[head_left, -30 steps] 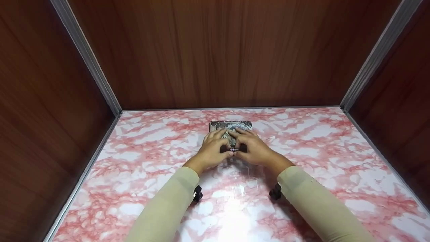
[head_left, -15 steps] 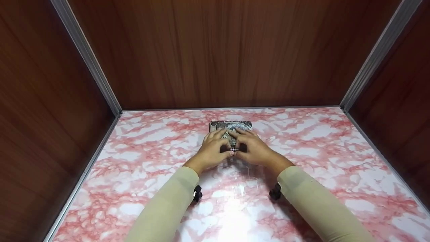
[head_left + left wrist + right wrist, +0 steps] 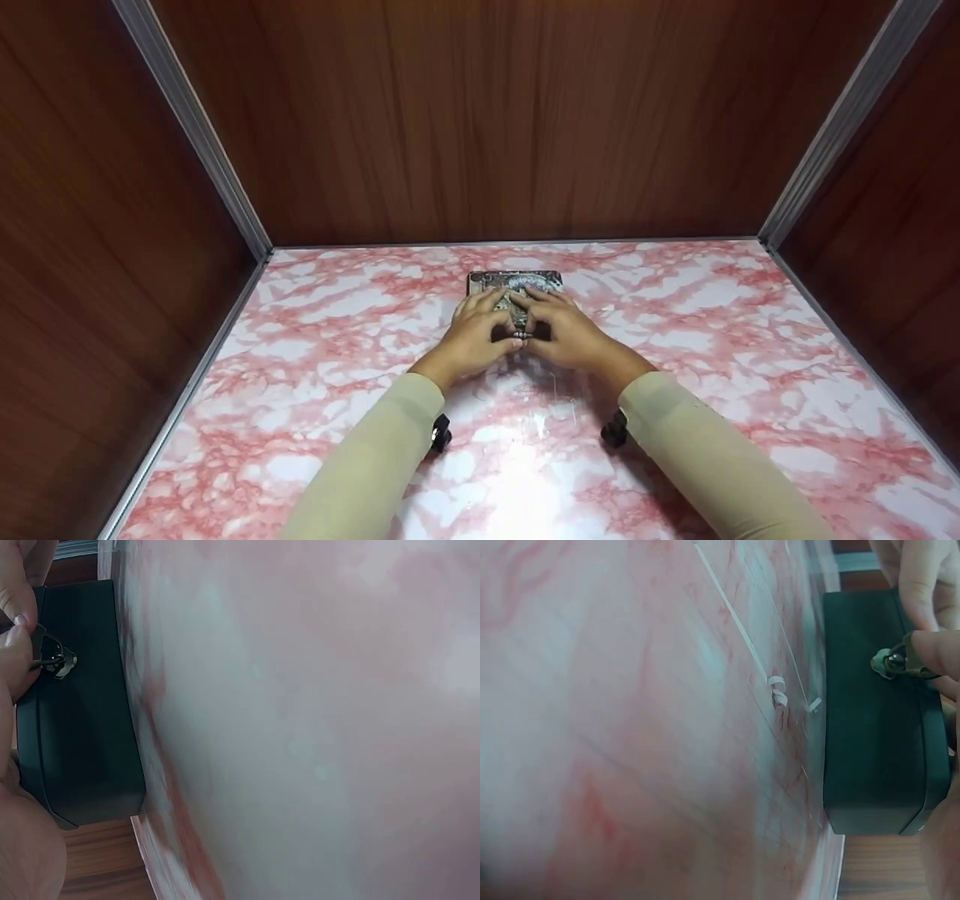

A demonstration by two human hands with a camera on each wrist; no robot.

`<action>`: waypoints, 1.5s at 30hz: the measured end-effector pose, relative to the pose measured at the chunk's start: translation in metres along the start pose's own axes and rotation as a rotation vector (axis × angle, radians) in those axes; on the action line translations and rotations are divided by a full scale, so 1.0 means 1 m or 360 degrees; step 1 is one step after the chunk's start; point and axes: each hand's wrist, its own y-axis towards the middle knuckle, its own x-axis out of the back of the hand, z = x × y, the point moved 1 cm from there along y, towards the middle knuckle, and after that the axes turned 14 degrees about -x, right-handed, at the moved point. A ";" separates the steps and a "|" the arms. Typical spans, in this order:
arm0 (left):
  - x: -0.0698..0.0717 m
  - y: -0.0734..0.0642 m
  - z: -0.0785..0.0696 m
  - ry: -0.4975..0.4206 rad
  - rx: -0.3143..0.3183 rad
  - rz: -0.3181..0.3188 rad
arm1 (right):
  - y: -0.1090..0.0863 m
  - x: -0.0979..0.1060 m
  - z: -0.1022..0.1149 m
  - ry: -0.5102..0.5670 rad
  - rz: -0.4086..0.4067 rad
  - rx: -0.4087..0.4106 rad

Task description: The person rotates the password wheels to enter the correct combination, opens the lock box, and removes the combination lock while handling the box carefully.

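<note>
A dark green tin box (image 3: 86,720) with a patterned lid (image 3: 517,279) stands on the table, its front towards me. On that front is a metal clasp (image 3: 892,662) with a wire loop. My left hand (image 3: 474,336) lies over the left part of the lid, with thumb and forefinger pinching at the clasp. From the other side my right hand (image 3: 564,330) mirrors it, pinching the same clasp beside the left thumb. The other fingers of both hands spread over the lid, covering much of its picture. The lid lies down on the box.
The red and white marbled table (image 3: 345,367) is bounded by brown wood-grain panels (image 3: 510,120) at the back and sides, with grey metal corner posts (image 3: 199,127). Thin white marks (image 3: 735,622) show on the tabletop in front of the box.
</note>
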 end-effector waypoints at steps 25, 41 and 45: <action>0.000 -0.001 0.000 -0.0013 -0.0027 -0.0006 | 0.000 0.000 0.003 0.0016 -0.0019 0.0004; 0.002 -0.002 -0.001 -0.0007 0.0009 0.0014 | 0.000 0.000 0.003 0.0025 -0.0008 -0.0012; 0.001 0.000 0.000 0.0005 -0.0007 0.0012 | -0.001 0.000 0.000 0.0020 -0.0005 -0.0024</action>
